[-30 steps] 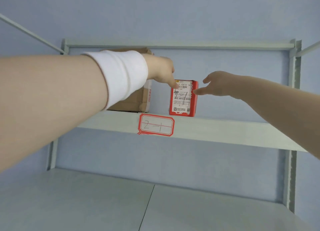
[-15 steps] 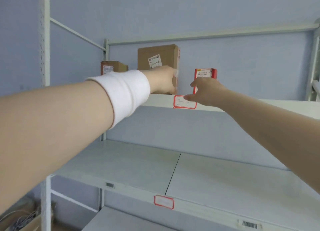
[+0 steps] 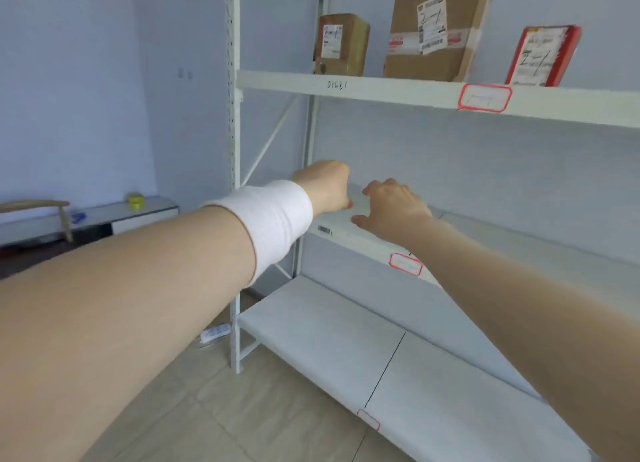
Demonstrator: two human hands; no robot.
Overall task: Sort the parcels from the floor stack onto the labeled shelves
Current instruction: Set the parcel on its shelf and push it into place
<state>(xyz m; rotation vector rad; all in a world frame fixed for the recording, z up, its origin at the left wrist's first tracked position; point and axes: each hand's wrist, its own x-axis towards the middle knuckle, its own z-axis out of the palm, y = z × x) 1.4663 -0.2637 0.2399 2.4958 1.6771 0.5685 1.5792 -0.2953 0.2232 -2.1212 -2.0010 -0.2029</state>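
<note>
Parcels (image 3: 433, 28) in a row on the upper shelf (image 3: 381, 89)
A small brown box (image 3: 341, 46), a large brown box (image 3: 429, 56) and a red parcel (image 3: 543, 58) stood upright there, above a red-edged label (image 3: 484, 97). The right hand (image 3: 391, 205) hovered at the middle shelf (image 3: 519, 250), fingers loosely bent, holding nothing. The left hand (image 3: 325, 184), beyond a white wristband (image 3: 273, 222), showed only its back; its grip could not be told.

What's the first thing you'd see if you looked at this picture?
Two bare arms stretch out in front, the left one wearing a white wristband. The left hand and right hand hover at the middle shelf's edge. On the top shelf stand a small brown box, a big brown box and a bright red parcel.
</note>
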